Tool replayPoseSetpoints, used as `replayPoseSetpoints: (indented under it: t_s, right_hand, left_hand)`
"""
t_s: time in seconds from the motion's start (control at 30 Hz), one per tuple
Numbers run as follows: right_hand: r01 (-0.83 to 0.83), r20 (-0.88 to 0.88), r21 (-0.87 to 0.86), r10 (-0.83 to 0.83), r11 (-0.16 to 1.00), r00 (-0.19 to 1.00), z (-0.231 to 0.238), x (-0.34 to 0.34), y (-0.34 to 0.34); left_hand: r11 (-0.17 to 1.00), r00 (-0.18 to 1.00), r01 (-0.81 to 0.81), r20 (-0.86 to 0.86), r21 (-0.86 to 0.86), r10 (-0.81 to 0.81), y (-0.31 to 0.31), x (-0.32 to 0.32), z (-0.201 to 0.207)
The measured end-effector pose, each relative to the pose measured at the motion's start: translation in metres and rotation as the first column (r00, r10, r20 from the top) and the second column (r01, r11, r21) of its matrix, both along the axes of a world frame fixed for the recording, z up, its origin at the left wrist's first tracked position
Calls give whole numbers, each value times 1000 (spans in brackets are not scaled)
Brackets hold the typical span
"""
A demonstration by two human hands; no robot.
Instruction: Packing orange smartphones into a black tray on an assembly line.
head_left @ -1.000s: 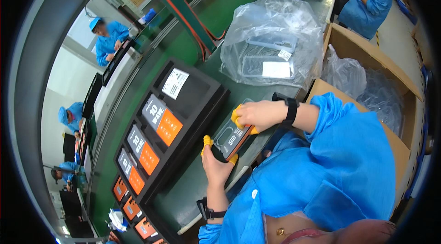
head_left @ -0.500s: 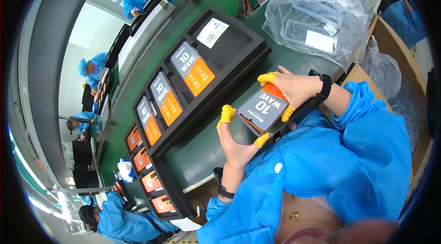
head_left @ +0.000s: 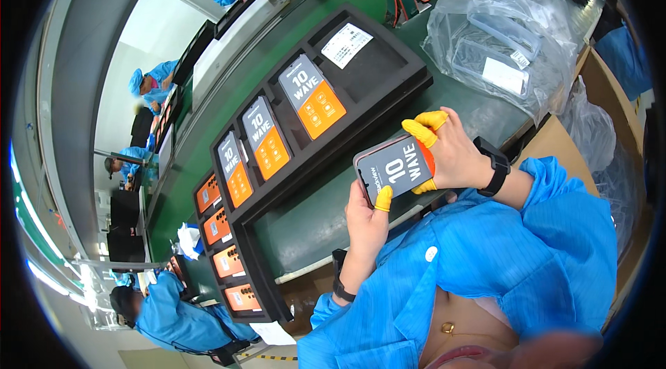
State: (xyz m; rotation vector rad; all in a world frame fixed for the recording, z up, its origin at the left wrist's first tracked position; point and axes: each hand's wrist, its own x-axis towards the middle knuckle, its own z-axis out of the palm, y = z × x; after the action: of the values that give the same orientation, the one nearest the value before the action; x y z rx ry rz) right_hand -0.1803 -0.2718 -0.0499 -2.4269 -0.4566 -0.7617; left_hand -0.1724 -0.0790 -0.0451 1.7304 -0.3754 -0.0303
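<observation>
A smartphone [head_left: 390,163] with a grey and orange film on its face is held between my two hands, tilted above the bench edge. My right hand [head_left: 456,159] grips its orange end, with yellow finger cots on its thumb and fingers. At the opposite end, my left hand [head_left: 368,224] has its cotted thumb on the lower corner of the face; its other fingers are mostly hidden behind the phone. Just beyond, a black foam tray [head_left: 388,81] holds three similar phones face up, including the nearest phone [head_left: 312,97], and a white label [head_left: 347,45] lies in its far slot.
A second tray [head_left: 269,286] with several orange phones, backs up, stands at left. A clear plastic bag [head_left: 499,36] with phone cases lies on the green bench [head_left: 298,230] at right. A cardboard box [head_left: 610,91] with plastic stands beside me. Co-workers [head_left: 187,313] in blue sit along the line.
My left hand has closed from a wide spread onto the phone's near corner. The phone has turned somewhat in my right hand. The whole view has shifted slightly.
</observation>
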Motion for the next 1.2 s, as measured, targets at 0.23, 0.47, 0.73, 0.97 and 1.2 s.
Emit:
replayPoseSetpoints:
  t_s: [0.23,0.47,0.73,0.97,1.2]
  right_hand:
    - [-140,-447,102,171,985,878,3,25,-12]
    - [-100,-510,280,236,955,827,10,14,-7]
    - [25,-363,112,18,993,932,20,1,13]
    - [83,-465,797,520,598,717,10,-2,9]
    - [-83,-175,931,635,355,752,8,-3,25]
  left_hand:
    - [985,995,-44,-77,169,57,8,8,-16]
    - [955,929,294,-246,30,-278,31,15,-20]
    - [943,999,6,-42,332,9,30,7,-20]
    - [843,828,528,-157,-103,-538,25,6,-9]
    - [947,935,320,-155,-18,-319,-8,-10,-30]
